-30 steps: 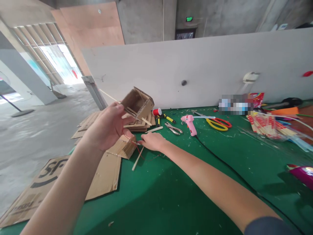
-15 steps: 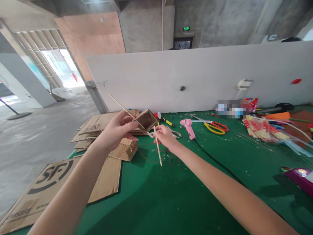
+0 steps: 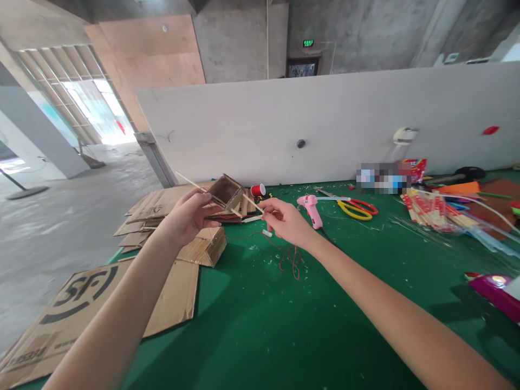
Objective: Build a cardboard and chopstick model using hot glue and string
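The right hand (image 3: 286, 221) has lifted its thin wooden stick (image 3: 252, 203) up beside the small cardboard box (image 3: 226, 192) that the left hand (image 3: 184, 216) grips near the frame's middle, so the two now touch.

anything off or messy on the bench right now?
Mostly litter: pale scraps dot the green table, and loose red thread lies tangled below the right hand. Flattened cardboard overhangs the table's left edge. No visible damage.
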Tool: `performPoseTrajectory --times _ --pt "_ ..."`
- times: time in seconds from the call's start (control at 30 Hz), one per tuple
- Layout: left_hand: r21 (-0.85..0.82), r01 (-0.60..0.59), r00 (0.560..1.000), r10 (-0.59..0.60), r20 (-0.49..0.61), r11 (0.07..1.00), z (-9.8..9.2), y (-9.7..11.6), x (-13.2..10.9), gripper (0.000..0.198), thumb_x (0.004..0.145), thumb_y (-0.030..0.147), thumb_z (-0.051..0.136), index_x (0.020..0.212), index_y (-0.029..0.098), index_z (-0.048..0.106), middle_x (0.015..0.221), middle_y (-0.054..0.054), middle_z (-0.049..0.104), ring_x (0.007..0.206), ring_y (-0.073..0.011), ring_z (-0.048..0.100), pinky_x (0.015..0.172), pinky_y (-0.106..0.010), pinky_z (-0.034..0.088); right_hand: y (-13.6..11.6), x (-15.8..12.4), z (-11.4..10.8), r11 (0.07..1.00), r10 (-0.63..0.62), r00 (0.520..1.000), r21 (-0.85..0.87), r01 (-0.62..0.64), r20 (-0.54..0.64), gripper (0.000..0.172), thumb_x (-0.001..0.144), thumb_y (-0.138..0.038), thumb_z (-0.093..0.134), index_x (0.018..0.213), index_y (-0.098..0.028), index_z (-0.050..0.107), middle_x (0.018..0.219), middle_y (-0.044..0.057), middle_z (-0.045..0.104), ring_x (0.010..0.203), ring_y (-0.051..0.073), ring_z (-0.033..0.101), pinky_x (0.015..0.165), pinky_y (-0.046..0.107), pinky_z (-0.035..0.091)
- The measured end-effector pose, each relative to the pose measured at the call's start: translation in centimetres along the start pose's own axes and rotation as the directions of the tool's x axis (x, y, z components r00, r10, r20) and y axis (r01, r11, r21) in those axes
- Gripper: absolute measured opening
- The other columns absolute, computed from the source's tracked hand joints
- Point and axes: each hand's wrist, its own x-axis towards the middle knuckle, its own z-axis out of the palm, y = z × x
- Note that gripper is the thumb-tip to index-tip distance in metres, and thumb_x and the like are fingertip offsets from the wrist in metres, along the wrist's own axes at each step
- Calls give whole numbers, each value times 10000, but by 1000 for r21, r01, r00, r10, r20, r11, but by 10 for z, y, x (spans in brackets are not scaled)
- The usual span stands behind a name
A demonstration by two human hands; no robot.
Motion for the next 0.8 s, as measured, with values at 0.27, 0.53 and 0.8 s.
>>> performPoseTrajectory --times 0.27,0.53,0.8 --pt "234 -46 984 3 179 971 12 -5 -8 383 689 325 781 972 194 558 978 -47 652 836 -227 698 538 -298 617 10 4 11 992 36 999 121 -34 -16 132 865 -187 503 987 -193 553 900 34 619 733 127 633 551 234 513" --pt "229 -31 986 -9 168 973 15 -6 -11 489 745 369 723 1194 264 560 983 -40 637 831 -210 677 562 -299 618 5 -1 39 916 146 985 389 -99 -94 86 863 -168 475 942 -196 494 805 -15 570 672 96 571 554 222 497" --pt "55 -67 983 57 177 996 15 -18 -3 459 719 404 705 1111 186 609 1036 -82 683 858 -204 668 680 -310 609 -6 -5 47 878 192 974 465 -118 -115 228 828 -204 539 1042 -218 461 836 -8 612 646 110 597 412 181 370"
